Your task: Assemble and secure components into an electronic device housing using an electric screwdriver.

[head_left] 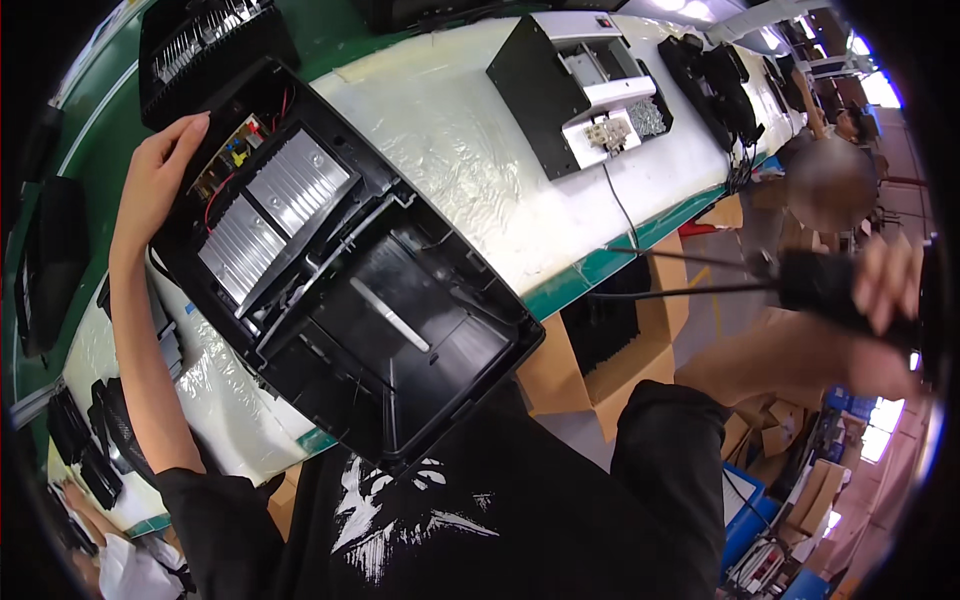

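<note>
A large open black plastic housing (480,250) is tilted in front of me, its lower edge close to my body. Inside are two ribbed silver metal plates (300,175), a small circuit board (238,150) with red wires, and a pale strip (390,315) on the dark inner wall. My left hand (165,165) grips the housing's upper left edge, thumb on the rim. Far out to the right, my right hand (885,300), smeared by motion, is closed around a blurred black cable (690,292). Two strands stretch leftward from that hand, toward the housing and bench edge.
A plastic-covered white bench (430,110) with a green edge runs behind the housing. On it are a black-and-white box (540,100) with small metal parts and several black units (710,90). An open carton (560,365) stands below. Other people work at both sides.
</note>
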Motion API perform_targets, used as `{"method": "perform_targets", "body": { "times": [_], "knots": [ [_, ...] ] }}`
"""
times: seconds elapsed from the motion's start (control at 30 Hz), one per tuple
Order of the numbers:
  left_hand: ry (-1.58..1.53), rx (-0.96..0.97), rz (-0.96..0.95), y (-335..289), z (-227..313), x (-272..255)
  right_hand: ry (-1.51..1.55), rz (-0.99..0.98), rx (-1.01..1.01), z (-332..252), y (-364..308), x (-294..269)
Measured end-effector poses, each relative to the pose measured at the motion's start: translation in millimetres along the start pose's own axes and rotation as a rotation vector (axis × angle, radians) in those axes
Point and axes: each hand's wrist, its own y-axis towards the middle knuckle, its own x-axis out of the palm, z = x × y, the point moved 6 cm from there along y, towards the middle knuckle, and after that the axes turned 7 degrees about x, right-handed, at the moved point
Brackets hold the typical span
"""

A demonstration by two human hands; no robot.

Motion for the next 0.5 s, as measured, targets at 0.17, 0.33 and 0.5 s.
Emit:
{"method": "perform_targets", "body": {
  "times": [0.17, 0.33, 0.5],
  "knots": [
    [0.08, -0.058, -0.03, 4.2, -0.3, 6.2, 0.044, -0.122, 0.019, 25.6, 9.8, 95.6],
    [0.062, -0.025, 0.016, 5.7, -4.6, 7.3, 0.028, -0.248, 0.103, 17.5, -21.2, 89.7],
    [0.053, -0.004, 0.021, 6.0, -6.9, 1.4, 0.024, -0.395, 0.192, 41.6, -18.5, 108.9]
  ]
}}
